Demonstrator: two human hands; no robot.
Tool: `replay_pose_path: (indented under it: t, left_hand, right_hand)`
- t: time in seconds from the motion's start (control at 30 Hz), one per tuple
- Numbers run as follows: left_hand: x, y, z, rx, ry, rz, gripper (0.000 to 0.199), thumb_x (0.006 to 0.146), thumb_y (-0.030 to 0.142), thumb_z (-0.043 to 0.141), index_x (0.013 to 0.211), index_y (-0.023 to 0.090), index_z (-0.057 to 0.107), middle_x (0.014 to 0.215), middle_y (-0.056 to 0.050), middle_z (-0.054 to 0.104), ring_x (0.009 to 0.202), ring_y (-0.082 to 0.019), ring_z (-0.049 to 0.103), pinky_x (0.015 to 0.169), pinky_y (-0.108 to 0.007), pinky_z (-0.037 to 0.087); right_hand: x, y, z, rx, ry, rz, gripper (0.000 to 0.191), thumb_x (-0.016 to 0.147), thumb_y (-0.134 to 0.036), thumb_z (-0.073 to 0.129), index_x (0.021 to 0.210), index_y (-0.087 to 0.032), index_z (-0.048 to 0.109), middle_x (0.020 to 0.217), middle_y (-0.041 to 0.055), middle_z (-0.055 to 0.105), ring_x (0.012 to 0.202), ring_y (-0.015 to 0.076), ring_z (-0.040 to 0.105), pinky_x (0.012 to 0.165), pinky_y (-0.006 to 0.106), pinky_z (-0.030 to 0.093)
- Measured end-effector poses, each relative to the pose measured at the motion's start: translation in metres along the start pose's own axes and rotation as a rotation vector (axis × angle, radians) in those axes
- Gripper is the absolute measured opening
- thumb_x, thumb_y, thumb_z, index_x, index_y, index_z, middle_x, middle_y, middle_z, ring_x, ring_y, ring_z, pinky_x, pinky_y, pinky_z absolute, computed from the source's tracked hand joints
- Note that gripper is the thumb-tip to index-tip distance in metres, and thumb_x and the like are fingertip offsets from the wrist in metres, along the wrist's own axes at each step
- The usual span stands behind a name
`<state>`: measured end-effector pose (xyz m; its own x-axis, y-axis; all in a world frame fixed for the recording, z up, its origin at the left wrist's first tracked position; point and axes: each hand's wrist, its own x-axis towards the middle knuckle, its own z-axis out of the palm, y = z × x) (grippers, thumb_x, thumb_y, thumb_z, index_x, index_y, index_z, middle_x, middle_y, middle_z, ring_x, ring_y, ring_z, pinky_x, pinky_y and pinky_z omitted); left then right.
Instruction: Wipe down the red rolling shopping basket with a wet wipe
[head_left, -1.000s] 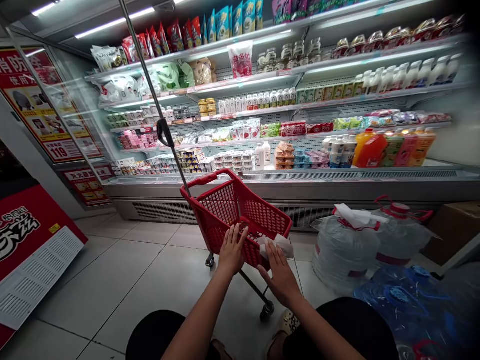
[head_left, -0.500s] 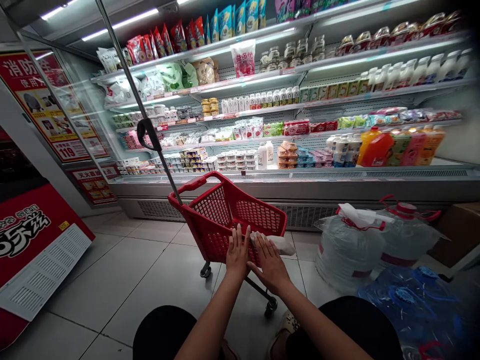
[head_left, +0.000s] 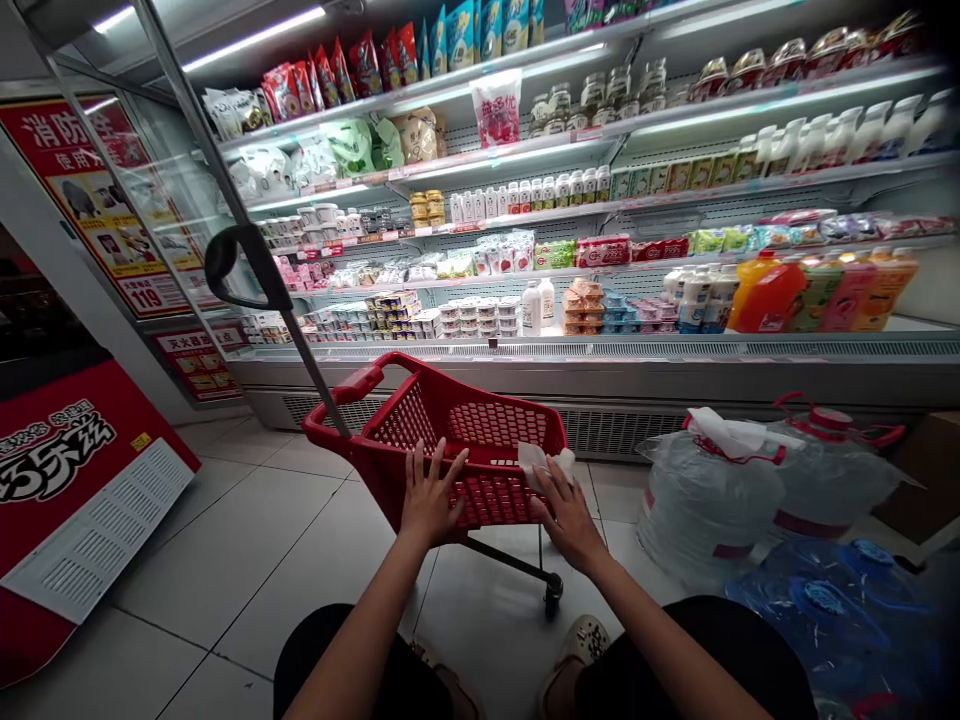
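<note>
A red shopping cart (head_left: 495, 497) stands in front of me, its basket holed like a grid. My left hand (head_left: 433, 495) lies with spread fingers against the near side of the basket and holds nothing. My right hand (head_left: 568, 510) is at the basket's right end, with a white cloth or tissue (head_left: 534, 462) under and beside its fingers. The palm side is hidden, so how firmly it grips the cloth is unclear. A grey pole (head_left: 300, 345) with a black loop handle (head_left: 244, 268) rises from the cart's left end.
Behind the cart runs a refrigerated shelf unit (head_left: 600, 377) full of bottles, cups and bags. Large water jugs (head_left: 709, 505) and blue bottles (head_left: 825, 610) stand on the floor at right. A red freezer (head_left: 82, 490) is at left; my knees frame the view below.
My hands have moved apart, the left one leftward along the basket and the right one rightward. The cart's pole and handle now sit farther left, and the white cloth sticks up above the rim.
</note>
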<state>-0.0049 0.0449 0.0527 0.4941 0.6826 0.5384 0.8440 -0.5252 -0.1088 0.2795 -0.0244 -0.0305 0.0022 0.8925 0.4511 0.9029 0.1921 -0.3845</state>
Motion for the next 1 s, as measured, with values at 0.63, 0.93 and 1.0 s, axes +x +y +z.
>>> replay_pose_path:
  t: [0.63, 0.93, 1.0]
  left_hand:
    - [-0.006, 0.039, 0.008, -0.024, -0.047, -0.029, 0.103, 0.078, 0.035, 0.074, 0.167, 0.033, 0.022, 0.176, -0.008, 0.017, 0.161, -0.042, 0.005, 0.128, -0.067, -0.004]
    - [-0.006, 0.027, -0.003, 0.022, -0.062, 0.001, 0.102, 0.088, 0.030, 0.063, 0.170, 0.025, 0.003, 0.176, -0.007, 0.014, 0.162, -0.029, 0.012, 0.132, -0.054, 0.003]
    - [-0.010, 0.013, -0.016, 0.050, -0.026, -0.039, 0.097, 0.089, 0.030, 0.063, 0.170, 0.030, 0.011, 0.177, -0.004, 0.010, 0.163, -0.031, 0.010, 0.132, -0.054, 0.006]
  right_hand:
    - [0.031, -0.003, 0.018, -0.032, 0.121, 0.084, 0.084, 0.105, -0.069, 0.024, 0.169, -0.015, 0.017, 0.172, 0.0103, 0.025, 0.158, 0.0302, 0.025, 0.130, 0.052, 0.019]
    - [0.050, -0.079, 0.025, 0.021, -0.005, -0.314, 0.071, 0.106, -0.051, 0.038, 0.168, -0.021, 0.022, 0.172, 0.0041, 0.029, 0.158, 0.0235, 0.026, 0.130, 0.045, 0.023]
    - [0.051, -0.055, 0.018, 0.002, -0.006, -0.282, 0.069, 0.106, -0.054, 0.038, 0.167, -0.023, 0.027, 0.170, 0.0042, 0.034, 0.157, 0.0240, 0.030, 0.129, 0.046, 0.024]
